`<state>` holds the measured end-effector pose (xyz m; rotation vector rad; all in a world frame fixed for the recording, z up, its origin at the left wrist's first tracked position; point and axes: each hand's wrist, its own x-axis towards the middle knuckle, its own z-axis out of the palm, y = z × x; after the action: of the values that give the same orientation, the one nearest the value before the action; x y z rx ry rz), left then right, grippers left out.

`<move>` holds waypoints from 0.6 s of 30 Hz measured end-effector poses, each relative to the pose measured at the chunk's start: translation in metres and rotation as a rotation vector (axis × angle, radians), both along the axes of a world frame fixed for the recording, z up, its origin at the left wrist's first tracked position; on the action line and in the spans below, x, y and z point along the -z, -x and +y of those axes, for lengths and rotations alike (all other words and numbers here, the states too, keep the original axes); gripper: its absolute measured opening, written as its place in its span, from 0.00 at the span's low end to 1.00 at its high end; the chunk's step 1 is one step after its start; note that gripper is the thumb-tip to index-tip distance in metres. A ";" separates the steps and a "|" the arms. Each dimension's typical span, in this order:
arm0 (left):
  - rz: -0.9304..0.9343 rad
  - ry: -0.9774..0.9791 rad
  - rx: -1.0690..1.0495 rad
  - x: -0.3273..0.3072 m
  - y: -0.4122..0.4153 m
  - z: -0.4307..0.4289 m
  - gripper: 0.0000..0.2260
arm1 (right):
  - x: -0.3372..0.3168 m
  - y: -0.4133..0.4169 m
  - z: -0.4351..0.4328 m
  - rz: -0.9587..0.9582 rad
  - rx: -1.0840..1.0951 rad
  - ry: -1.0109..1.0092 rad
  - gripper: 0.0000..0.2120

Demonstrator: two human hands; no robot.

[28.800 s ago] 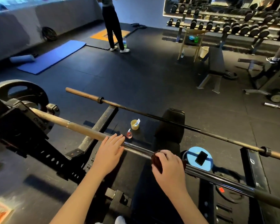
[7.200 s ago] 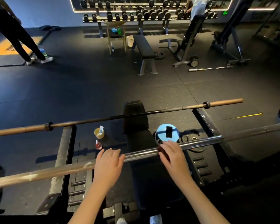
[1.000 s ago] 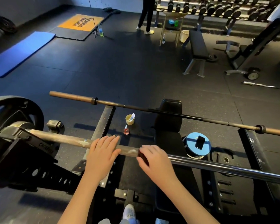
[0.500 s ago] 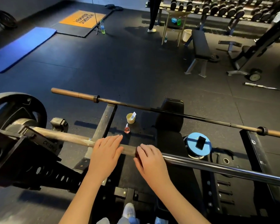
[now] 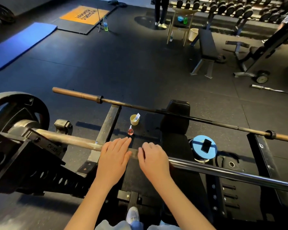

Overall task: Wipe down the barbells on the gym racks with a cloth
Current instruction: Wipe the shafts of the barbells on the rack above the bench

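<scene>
Barbell (image 5: 223, 173) on the near rack looked shiny right of my hands and chalky left of them, my left hand (image 5: 113, 155) flat on it, right hand (image 5: 154, 158) curled over it, far barbell (image 5: 83, 95) seemingly unwiped.

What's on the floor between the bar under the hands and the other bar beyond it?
In the head view, a yellow cup and a small pink bottle stand on the floor there, left of the black bench.
</scene>
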<state>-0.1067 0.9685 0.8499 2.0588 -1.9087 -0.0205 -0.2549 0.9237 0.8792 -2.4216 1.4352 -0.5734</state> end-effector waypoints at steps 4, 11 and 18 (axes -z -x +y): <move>0.017 -0.013 0.004 -0.003 0.001 0.001 0.22 | -0.007 0.011 -0.012 -0.105 0.035 -0.163 0.13; 0.039 0.022 0.044 -0.002 -0.004 0.001 0.21 | 0.018 0.035 0.014 -0.050 0.086 0.127 0.20; 0.050 -0.005 0.080 0.000 -0.009 0.003 0.20 | 0.017 0.045 0.011 -0.084 -0.083 0.146 0.15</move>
<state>-0.0974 0.9711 0.8499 1.9649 -1.9616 -0.0957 -0.2999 0.9348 0.8618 -2.5210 1.2945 -0.7749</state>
